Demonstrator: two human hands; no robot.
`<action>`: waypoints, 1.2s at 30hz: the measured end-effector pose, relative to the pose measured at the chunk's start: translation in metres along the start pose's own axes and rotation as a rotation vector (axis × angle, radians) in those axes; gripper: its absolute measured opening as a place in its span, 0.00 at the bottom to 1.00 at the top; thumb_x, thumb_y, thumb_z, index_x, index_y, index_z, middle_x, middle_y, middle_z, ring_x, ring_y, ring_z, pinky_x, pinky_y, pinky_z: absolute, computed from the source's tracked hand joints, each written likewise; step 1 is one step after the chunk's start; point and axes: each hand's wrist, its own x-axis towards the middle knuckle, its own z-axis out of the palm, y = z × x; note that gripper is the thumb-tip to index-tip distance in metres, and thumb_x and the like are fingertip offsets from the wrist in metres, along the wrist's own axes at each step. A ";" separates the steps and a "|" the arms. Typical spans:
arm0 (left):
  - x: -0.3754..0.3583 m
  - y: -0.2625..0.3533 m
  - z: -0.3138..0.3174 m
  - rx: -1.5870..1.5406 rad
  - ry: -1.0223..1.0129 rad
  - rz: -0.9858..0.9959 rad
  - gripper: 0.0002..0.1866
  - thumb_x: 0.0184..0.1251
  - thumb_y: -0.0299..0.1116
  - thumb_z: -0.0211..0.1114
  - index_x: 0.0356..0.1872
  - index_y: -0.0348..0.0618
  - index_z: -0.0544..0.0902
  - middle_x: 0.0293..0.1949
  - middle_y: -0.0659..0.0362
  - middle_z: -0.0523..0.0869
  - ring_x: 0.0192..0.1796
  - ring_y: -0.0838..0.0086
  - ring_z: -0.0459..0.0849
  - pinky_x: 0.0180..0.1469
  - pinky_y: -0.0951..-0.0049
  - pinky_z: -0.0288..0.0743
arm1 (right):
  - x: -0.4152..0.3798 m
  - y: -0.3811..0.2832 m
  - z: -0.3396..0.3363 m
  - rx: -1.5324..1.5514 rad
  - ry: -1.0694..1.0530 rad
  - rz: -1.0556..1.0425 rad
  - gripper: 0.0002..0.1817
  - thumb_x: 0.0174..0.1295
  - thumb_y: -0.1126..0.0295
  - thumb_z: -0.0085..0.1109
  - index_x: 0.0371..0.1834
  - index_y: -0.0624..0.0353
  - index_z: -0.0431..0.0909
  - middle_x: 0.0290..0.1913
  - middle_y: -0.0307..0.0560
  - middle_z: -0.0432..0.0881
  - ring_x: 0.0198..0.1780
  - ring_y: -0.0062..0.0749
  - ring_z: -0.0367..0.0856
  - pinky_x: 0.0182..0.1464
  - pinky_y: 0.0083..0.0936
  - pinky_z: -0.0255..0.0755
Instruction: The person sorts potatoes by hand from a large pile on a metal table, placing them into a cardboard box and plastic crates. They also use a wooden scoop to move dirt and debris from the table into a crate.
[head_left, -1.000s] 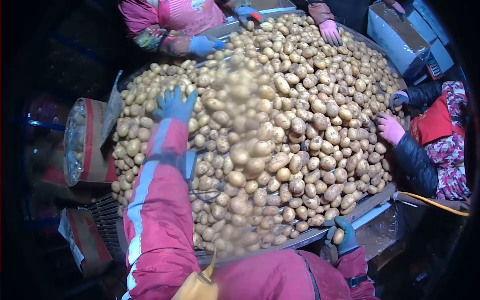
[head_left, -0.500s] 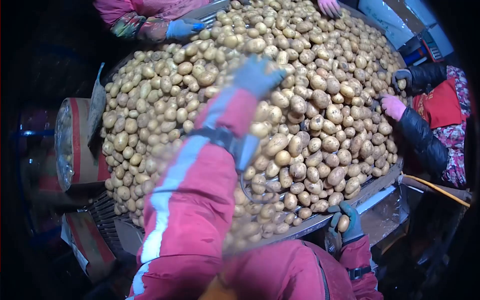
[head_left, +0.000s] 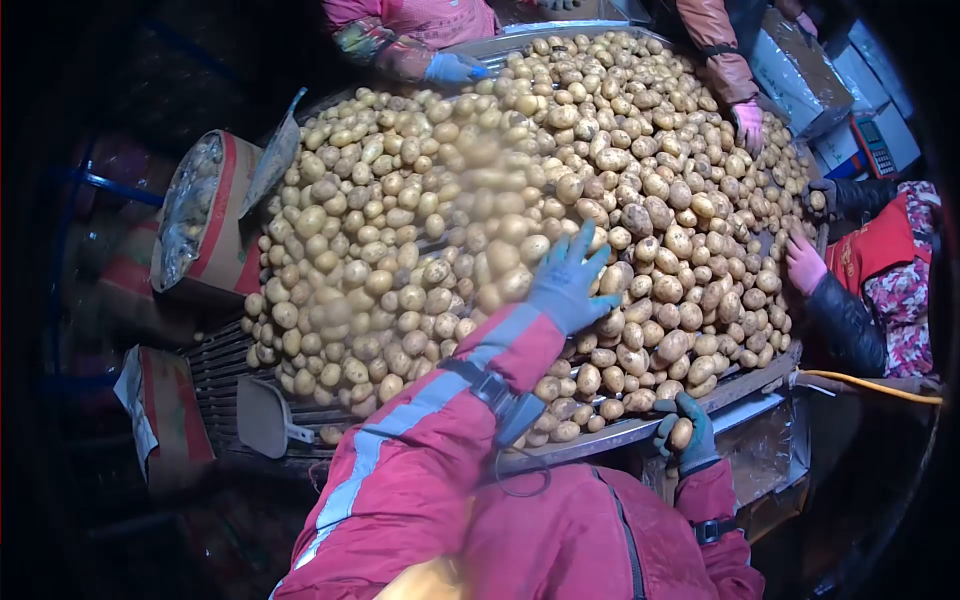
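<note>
A large heap of potatoes (head_left: 660, 240) covers the slatted table. My left hand (head_left: 570, 285), in a grey-blue glove, lies palm down on the middle of the heap with its fingers spread. Potatoes touch its fingertips, and nothing is gripped. At the table's near edge on the right, my right hand (head_left: 688, 435), in a green-grey glove, has its fingers curled round a single potato (head_left: 681, 433). Both of my sleeves are pink-red.
Around the heap are co-workers' hands: a blue glove (head_left: 455, 68) at the top, pink gloves (head_left: 748, 125) at the upper right and right. Cartons (head_left: 205, 210) stand left, a grey flat seat-like panel (head_left: 263, 417) lower left. An orange cable (head_left: 870, 387) runs right.
My left hand has moved nearer to me over the heap, its fingers now spread. My right hand still holds a potato. A co-worker's pink-gloved hand reaches further in at the upper right.
</note>
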 end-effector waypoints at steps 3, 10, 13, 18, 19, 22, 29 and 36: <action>-0.036 0.011 -0.007 0.052 -0.040 0.072 0.37 0.60 0.60 0.69 0.67 0.49 0.79 0.75 0.44 0.66 0.75 0.42 0.64 0.75 0.45 0.62 | 0.004 0.003 -0.008 0.005 -0.061 -0.009 0.32 0.77 0.45 0.45 0.55 0.70 0.80 0.22 0.52 0.83 0.19 0.44 0.82 0.17 0.31 0.73; -0.155 -0.118 -0.098 0.220 0.325 -0.397 0.34 0.65 0.51 0.72 0.68 0.43 0.77 0.73 0.41 0.69 0.75 0.48 0.68 0.76 0.56 0.63 | 0.012 0.007 -0.019 -0.006 -0.141 -0.028 0.32 0.77 0.44 0.46 0.55 0.67 0.80 0.23 0.49 0.84 0.21 0.42 0.83 0.18 0.30 0.74; -0.204 -0.195 -0.157 0.668 0.460 -0.724 0.36 0.66 0.54 0.70 0.69 0.45 0.76 0.72 0.41 0.71 0.75 0.45 0.66 0.75 0.50 0.63 | 0.009 0.004 -0.013 -0.013 -0.117 -0.017 0.32 0.76 0.44 0.48 0.56 0.67 0.80 0.23 0.47 0.84 0.22 0.40 0.84 0.18 0.29 0.74; -0.189 -0.210 -0.130 0.396 0.164 -0.937 0.47 0.61 0.69 0.66 0.75 0.47 0.72 0.73 0.39 0.70 0.74 0.42 0.67 0.75 0.49 0.64 | 0.010 0.005 -0.012 -0.012 -0.126 -0.030 0.32 0.77 0.44 0.47 0.55 0.66 0.81 0.22 0.44 0.84 0.21 0.38 0.83 0.17 0.29 0.72; -0.184 -0.208 -0.115 0.249 0.222 -0.907 0.49 0.63 0.69 0.65 0.77 0.44 0.68 0.73 0.38 0.70 0.73 0.41 0.69 0.74 0.50 0.65 | 0.008 0.004 -0.008 -0.004 -0.125 -0.032 0.31 0.77 0.44 0.46 0.54 0.66 0.82 0.22 0.43 0.83 0.20 0.36 0.82 0.16 0.29 0.71; -0.157 -0.170 -0.074 0.197 0.397 -0.649 0.49 0.61 0.63 0.70 0.75 0.39 0.68 0.72 0.40 0.72 0.72 0.48 0.73 0.71 0.53 0.70 | 0.011 0.006 -0.007 -0.052 -0.133 -0.057 0.31 0.76 0.44 0.47 0.53 0.65 0.82 0.21 0.43 0.83 0.20 0.36 0.82 0.16 0.28 0.70; -0.124 -0.023 -0.057 0.064 0.081 -0.533 0.47 0.64 0.57 0.71 0.79 0.45 0.63 0.80 0.44 0.59 0.81 0.47 0.54 0.81 0.55 0.52 | 0.009 0.006 0.010 -0.143 -0.068 -0.171 0.29 0.75 0.45 0.50 0.52 0.64 0.83 0.22 0.42 0.81 0.19 0.32 0.79 0.18 0.25 0.68; -0.257 -0.042 -0.109 0.123 0.160 -0.484 0.51 0.53 0.48 0.80 0.77 0.44 0.66 0.78 0.40 0.60 0.80 0.46 0.57 0.80 0.51 0.54 | -0.008 0.003 0.072 0.017 -0.315 -0.072 0.25 0.74 0.52 0.55 0.58 0.64 0.80 0.39 0.46 0.86 0.34 0.31 0.84 0.32 0.24 0.78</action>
